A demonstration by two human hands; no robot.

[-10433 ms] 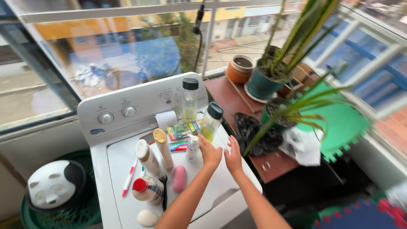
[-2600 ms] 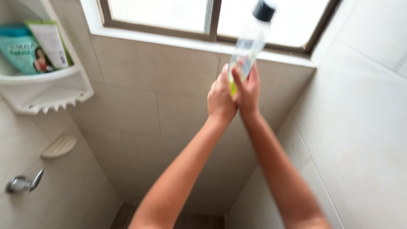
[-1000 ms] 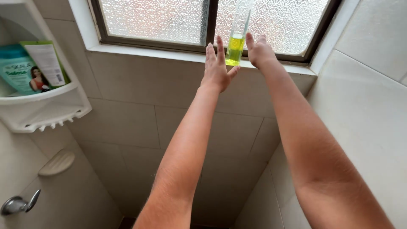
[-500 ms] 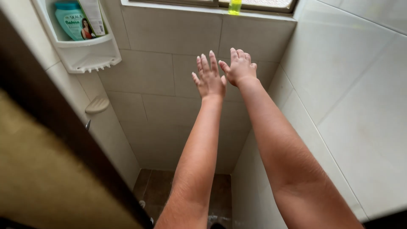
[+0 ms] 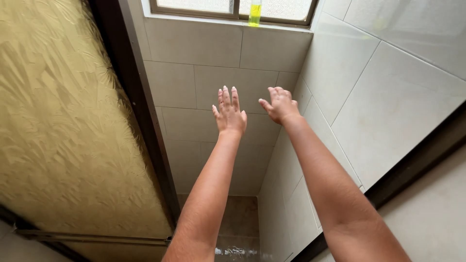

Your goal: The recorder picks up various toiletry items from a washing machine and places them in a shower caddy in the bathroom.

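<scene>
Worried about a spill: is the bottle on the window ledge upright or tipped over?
Upright. The bottle stands on the window ledge, yellow-green liquid settled low; its top is out of view. Both hands are off it.

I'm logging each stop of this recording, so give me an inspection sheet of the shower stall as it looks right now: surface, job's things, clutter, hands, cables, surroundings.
Surface: tiled window sill, pale; only its front edge shows.
Job's things: clear bottle with yellow-green liquid, upright on the sill against the window; its top is cut off by the frame.
Clutter: nothing seen.
Hands: left hand open, fingers spread, empty; right hand open, fingers loosely curled, empty; both raised below the sill, apart from the bottle.
Cables: nothing seen.
Surroundings: pale wall tiles, frosted window, amber patterned glass door with dark frame on the left, wet brown floor.
</scene>
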